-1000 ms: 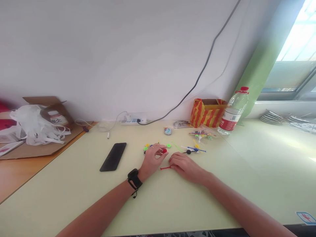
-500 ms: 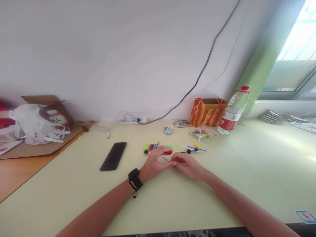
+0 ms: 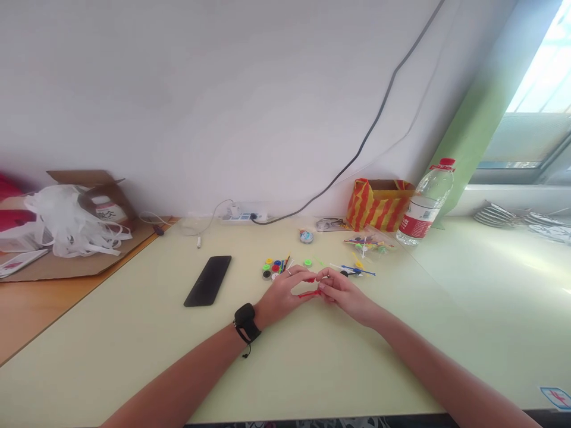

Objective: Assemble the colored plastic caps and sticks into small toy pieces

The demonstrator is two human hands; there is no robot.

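We judge that we are working two red parts toward each other by hand. To the right of the phone [image 3: 207,280], our left hand [image 3: 283,296] curves with its thumb spread from its fingers; it holds a red round piece [image 3: 311,280] at the fingertips, though how the fingers clasp it is mostly hidden. Our right hand [image 3: 348,297], farther right of the phone, is pinched narrow around the right end of a red stick [image 3: 308,294], which lies along our left thumb. The red round piece sits just beyond the stick, apart from it. As we judge it, the next move calls for a steady pinch and careful lining up of the two parts.

Compared with a second ago, our right hand is no longer resting low over the stick on the table [image 3: 285,368]: it has turned, and its fingertips now meet the left's. The coloured discs [image 3: 276,268], just right of the phone, show more fully now that our left hand has shifted rightward.
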